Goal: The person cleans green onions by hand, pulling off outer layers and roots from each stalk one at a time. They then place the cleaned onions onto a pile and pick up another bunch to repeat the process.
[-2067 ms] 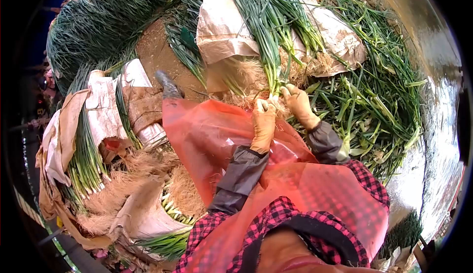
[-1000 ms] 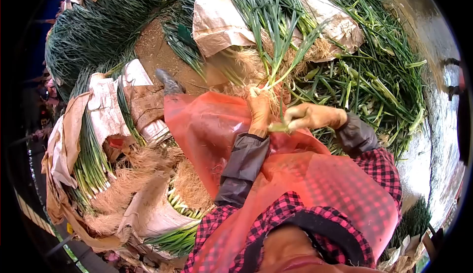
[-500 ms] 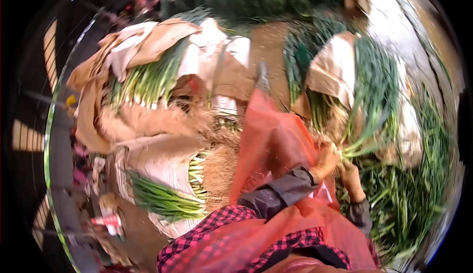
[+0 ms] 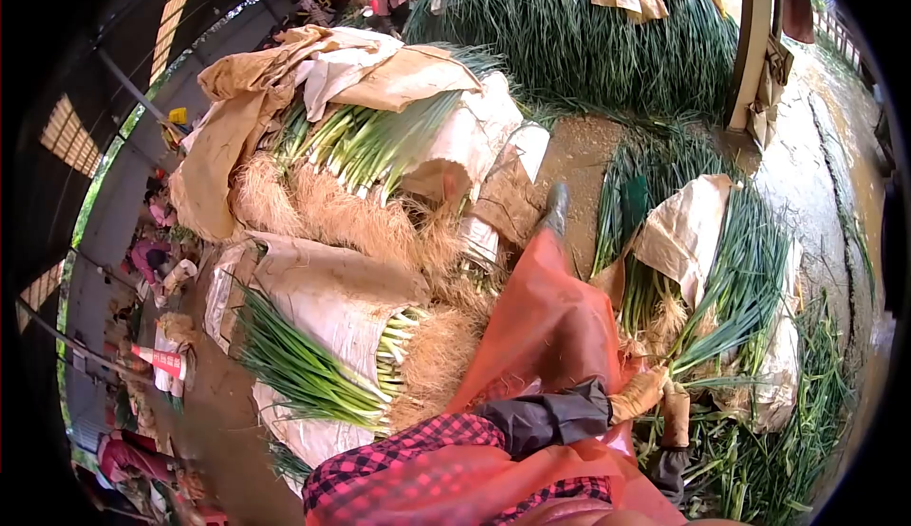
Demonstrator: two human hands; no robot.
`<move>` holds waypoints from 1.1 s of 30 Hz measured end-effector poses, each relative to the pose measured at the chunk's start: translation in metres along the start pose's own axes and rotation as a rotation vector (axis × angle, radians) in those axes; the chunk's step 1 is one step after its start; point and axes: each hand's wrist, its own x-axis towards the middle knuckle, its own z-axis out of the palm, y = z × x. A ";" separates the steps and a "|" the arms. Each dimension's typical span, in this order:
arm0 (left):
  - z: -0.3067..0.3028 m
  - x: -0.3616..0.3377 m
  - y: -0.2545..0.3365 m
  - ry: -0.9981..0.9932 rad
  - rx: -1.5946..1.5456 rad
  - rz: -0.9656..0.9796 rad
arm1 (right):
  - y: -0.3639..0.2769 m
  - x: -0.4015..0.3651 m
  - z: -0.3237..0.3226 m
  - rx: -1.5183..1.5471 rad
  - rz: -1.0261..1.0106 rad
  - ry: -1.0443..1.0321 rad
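Note:
My left hand [image 4: 638, 394] is closed around the pale lower end of some green onions [image 4: 729, 325], whose dark leaves fan up and to the right. Just beside it, my right hand [image 4: 676, 415] is closed too, at the same pale end; its fingertips are partly hidden. Behind the hands, more green onions with tan roots [image 4: 666, 322] lie under a beige sheet [image 4: 685, 232]. A red translucent apron [image 4: 541, 327] covers my lap and leg. Loose green leaves [image 4: 773, 450] are heaped below and right of my hands.
To the left, bundled green onions [image 4: 308, 365] rest on a pale sheet [image 4: 332, 275]. Further back, rooty bundles [image 4: 365, 151] lie under brown sheets. A tall green onion pile [image 4: 569, 52] stands beside a post [image 4: 750, 47]. Several people, one in pink [image 4: 142, 458], are at far left.
The view has tilted up, showing more of the back pile and far-left people. Both hands remain together at the onions' pale end.

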 end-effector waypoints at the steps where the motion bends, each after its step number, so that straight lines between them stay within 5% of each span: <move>1: 0.003 -0.010 0.004 -0.027 0.016 -0.037 | 0.015 0.000 -0.008 -0.287 -0.113 0.015; 2: 0.005 -0.011 0.001 0.143 -0.014 0.154 | 0.009 -0.005 -0.009 -0.614 -0.223 0.068; 3: 0.007 -0.009 -0.004 0.068 0.014 0.150 | 0.001 -0.008 -0.009 -0.905 -0.321 0.152; 4: 0.009 -0.006 -0.009 -0.007 0.042 0.148 | -0.103 -0.040 0.026 -0.251 -0.039 0.306; 5: 0.007 -0.008 -0.006 0.032 0.098 0.165 | -0.101 -0.045 0.025 -0.141 -0.148 0.364; 6: 0.023 -0.007 -0.029 -0.162 -0.468 -0.220 | -0.120 -0.059 0.014 -0.002 -0.085 0.318; 7: 0.001 -0.001 -0.013 -0.154 -0.092 -0.077 | -0.148 -0.073 0.003 -0.008 -0.127 0.465; 8: -0.014 0.001 0.002 -0.004 -0.219 -0.083 | -0.146 -0.069 -0.012 -0.049 -0.233 0.671; 9: -0.021 0.001 0.003 -0.135 -0.682 -0.264 | -0.134 -0.075 -0.025 -0.101 -0.355 0.855; 11: -0.032 -0.001 0.003 -0.182 -1.241 -0.630 | -0.061 -0.090 -0.049 -0.426 -0.065 0.761; 12: -0.043 -0.002 0.008 -0.257 -1.385 -0.826 | -0.044 -0.091 -0.039 0.047 0.346 0.574; 13: -0.060 -0.008 0.026 -0.214 -1.451 -0.981 | -0.054 -0.090 -0.023 0.613 0.381 0.282; 14: -0.059 -0.017 0.003 -0.468 -1.829 -0.840 | -0.056 -0.076 -0.010 0.950 0.412 0.004; 15: -0.064 -0.025 -0.001 -0.586 -1.927 -0.802 | -0.065 -0.062 0.002 1.183 0.379 -0.019; 16: -0.071 -0.033 0.008 -0.647 -1.822 -0.761 | -0.104 -0.054 0.014 1.002 0.071 -0.046; 18: -0.089 -0.027 0.030 -0.695 -1.703 -0.706 | -0.140 -0.032 0.017 0.606 0.041 0.044; 23: -0.110 -0.004 0.055 -0.402 -1.309 -0.538 | -0.176 0.000 0.044 0.115 0.010 -0.085; 24: -0.100 -0.004 0.044 -0.392 -1.346 -0.740 | -0.190 -0.003 0.042 0.206 0.089 -0.086; 29: -0.062 -0.016 0.013 -0.094 -1.641 -0.689 | -0.135 0.010 0.042 0.177 0.023 0.056; 31: -0.058 -0.020 0.002 -0.186 -1.767 -0.702 | -0.128 0.014 0.030 0.644 0.126 -0.141; 32: -0.059 -0.021 -0.002 -0.228 -1.808 -0.710 | -0.094 0.035 0.021 1.125 0.181 -0.346; 33: -0.058 -0.021 -0.003 -0.277 -1.851 -0.716 | -0.089 0.042 0.022 1.354 0.193 -0.183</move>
